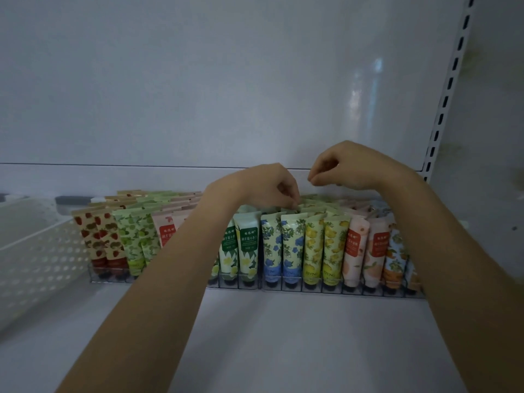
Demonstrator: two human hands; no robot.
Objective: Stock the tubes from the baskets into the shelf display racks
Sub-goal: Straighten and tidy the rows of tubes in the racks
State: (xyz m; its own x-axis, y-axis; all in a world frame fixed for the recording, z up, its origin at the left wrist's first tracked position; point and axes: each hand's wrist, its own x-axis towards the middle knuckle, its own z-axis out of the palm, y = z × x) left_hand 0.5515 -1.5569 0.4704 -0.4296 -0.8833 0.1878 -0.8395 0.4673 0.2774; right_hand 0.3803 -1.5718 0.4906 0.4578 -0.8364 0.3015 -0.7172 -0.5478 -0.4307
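Note:
Patterned tubes stand cap-down in clear display racks (312, 289) along the shelf: strawberry (97, 239), green-leaf (133, 239), white-flower (248, 245), blue-flower (292, 248), lemon (331, 248), peach (353, 251) and orange (394, 256) ones. My left hand (261, 184) reaches over the middle rows, its curled fingertips touching the top edges of tubes behind the blue-flower ones. My right hand (348, 165) hovers just above the back rows, fingers curled with fingertips pinched together; nothing shows between them.
A white perforated basket (37, 251) stands at the left of the shelf beside the racks. The white shelf floor (269, 336) stretches in front of the racks. A slotted upright (448, 89) rises at the right, with the white back panel behind.

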